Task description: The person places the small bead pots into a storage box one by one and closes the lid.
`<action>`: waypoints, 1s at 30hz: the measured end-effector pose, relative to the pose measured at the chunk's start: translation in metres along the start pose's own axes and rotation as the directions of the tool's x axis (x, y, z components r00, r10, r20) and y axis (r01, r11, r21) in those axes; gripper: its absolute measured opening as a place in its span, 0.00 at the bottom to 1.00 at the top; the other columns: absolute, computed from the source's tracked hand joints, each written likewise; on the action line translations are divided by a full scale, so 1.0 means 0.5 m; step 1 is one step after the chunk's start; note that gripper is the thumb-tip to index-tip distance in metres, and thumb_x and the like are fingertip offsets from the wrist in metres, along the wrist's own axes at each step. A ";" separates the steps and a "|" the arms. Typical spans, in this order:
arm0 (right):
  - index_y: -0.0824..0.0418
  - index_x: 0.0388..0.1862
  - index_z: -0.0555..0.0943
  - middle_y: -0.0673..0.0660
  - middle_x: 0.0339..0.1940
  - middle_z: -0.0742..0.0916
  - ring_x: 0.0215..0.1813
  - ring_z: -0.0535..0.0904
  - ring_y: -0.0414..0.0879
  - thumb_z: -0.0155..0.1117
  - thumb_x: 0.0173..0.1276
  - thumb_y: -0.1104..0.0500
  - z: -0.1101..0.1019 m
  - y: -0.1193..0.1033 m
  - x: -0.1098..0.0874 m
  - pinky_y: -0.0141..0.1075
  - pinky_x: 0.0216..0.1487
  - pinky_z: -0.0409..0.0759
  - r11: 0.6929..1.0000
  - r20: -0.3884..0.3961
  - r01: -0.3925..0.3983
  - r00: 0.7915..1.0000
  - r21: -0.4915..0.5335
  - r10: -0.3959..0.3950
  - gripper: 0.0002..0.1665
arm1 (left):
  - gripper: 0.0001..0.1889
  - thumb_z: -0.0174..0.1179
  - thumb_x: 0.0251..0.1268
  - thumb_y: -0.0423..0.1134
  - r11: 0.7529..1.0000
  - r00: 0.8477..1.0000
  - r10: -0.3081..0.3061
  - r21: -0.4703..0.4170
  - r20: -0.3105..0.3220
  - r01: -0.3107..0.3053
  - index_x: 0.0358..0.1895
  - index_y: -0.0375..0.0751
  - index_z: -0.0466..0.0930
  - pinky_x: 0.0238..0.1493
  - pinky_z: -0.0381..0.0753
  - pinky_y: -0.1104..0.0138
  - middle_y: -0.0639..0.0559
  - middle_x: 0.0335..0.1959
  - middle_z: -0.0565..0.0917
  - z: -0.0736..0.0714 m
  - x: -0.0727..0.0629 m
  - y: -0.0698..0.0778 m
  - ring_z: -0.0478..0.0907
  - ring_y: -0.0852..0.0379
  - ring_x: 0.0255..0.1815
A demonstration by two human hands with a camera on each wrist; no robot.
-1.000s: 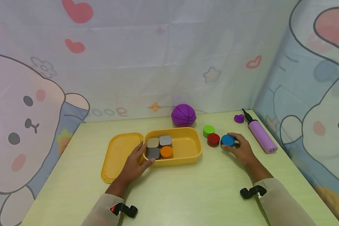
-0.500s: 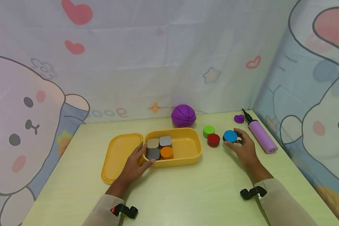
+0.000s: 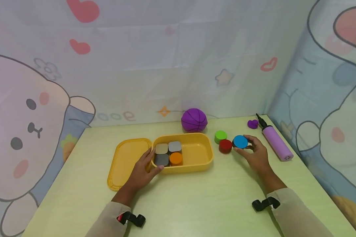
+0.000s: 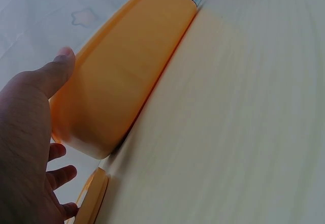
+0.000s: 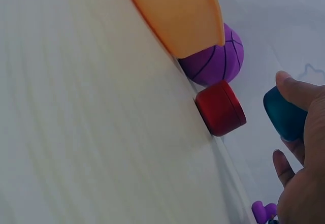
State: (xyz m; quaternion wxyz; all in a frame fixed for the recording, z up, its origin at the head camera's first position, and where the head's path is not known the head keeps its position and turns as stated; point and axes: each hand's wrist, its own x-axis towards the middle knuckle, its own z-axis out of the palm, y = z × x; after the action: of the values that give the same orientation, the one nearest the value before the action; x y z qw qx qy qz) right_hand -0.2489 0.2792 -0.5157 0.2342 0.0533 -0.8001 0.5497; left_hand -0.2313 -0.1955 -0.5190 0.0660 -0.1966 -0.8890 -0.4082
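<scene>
one blue piece [image 3: 240, 141] sits in the narrow grip of the right hand [image 3: 256, 156], pinched at its sides and seemingly raised off the counter [image 3: 195, 204], just right of the red piece [image 3: 225, 146]. i'd want that pinch gentle and the top level, clear of the red one and the green piece [image 3: 221, 137]. the left hand [image 3: 140, 172], fingers loosely spread, looks well placed to steady the yellow box [image 3: 197, 153] at its left end.

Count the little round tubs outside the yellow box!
3: a green tub and a red tub on the table, plus a blue tub held in the right hand.
</scene>
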 end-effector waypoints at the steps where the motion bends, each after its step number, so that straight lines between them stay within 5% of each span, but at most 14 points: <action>1: 0.68 0.73 0.78 0.64 0.68 0.84 0.58 0.80 0.29 0.82 0.65 0.68 0.002 -0.001 0.002 0.15 0.58 0.78 1.000 -0.005 0.012 1.000 0.016 -0.012 0.38 | 0.45 0.71 0.76 0.49 1.000 1.000 -0.001 -0.002 0.000 0.001 0.88 0.40 0.60 0.85 0.61 0.33 0.32 0.88 0.60 0.000 -0.001 0.000 0.57 0.28 0.89; 7: 0.73 0.70 0.79 0.65 0.64 0.80 0.59 0.80 0.30 0.80 0.65 0.73 0.019 -0.016 0.012 0.16 0.57 0.80 0.994 -0.023 0.083 0.996 0.070 -0.081 0.34 | 0.45 0.71 0.76 0.50 1.000 1.000 0.010 0.005 -0.008 -0.010 0.88 0.41 0.60 0.84 0.61 0.33 0.32 0.88 0.60 0.001 0.000 -0.002 0.58 0.28 0.89; 14: 0.69 0.73 0.79 0.66 0.68 0.82 0.62 0.76 0.28 0.80 0.69 0.67 0.045 -0.030 0.013 0.21 0.60 0.76 0.998 -0.003 0.060 0.998 -0.007 -0.060 0.35 | 0.46 0.71 0.75 0.50 1.000 1.000 -0.004 0.013 0.004 0.004 0.88 0.41 0.59 0.85 0.60 0.33 0.32 0.88 0.60 -0.003 -0.002 -0.001 0.58 0.28 0.89; 20: 0.64 0.76 0.78 0.64 0.72 0.81 0.69 0.76 0.44 0.79 0.73 0.60 0.069 -0.044 0.021 0.35 0.63 0.75 0.998 0.006 0.058 0.998 -0.038 -0.058 0.36 | 0.46 0.70 0.76 0.53 1.000 1.000 -0.011 0.026 0.014 0.011 0.89 0.44 0.58 0.85 0.60 0.35 0.35 0.89 0.59 -0.007 0.010 -0.005 0.57 0.30 0.89; 24: 0.63 0.77 0.77 0.64 0.73 0.81 0.72 0.76 0.55 0.79 0.73 0.59 0.088 -0.050 0.023 0.35 0.63 0.73 0.996 0.029 0.068 0.997 -0.053 -0.066 0.36 | 0.46 0.71 0.75 0.52 1.000 1.000 -0.007 0.019 0.014 0.007 0.89 0.43 0.58 0.85 0.59 0.34 0.35 0.89 0.59 -0.010 0.012 -0.005 0.57 0.29 0.89; 30: 0.63 0.77 0.78 0.65 0.71 0.82 0.69 0.76 0.58 0.79 0.72 0.61 0.114 -0.061 0.019 0.46 0.63 0.72 0.996 0.076 0.080 0.994 -0.025 -0.078 0.36 | 0.46 0.72 0.74 0.51 1.000 1.000 -0.008 0.002 0.011 0.008 0.88 0.41 0.59 0.85 0.59 0.33 0.33 0.89 0.59 -0.005 0.003 -0.002 0.57 0.28 0.89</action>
State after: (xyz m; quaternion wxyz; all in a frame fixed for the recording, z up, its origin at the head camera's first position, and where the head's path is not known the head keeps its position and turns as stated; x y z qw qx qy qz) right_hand -0.2649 0.2171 -0.5018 0.2262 0.1025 -0.8133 0.5262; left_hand -0.2331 -0.1975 -0.5177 0.0596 -0.1953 -0.8906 -0.4063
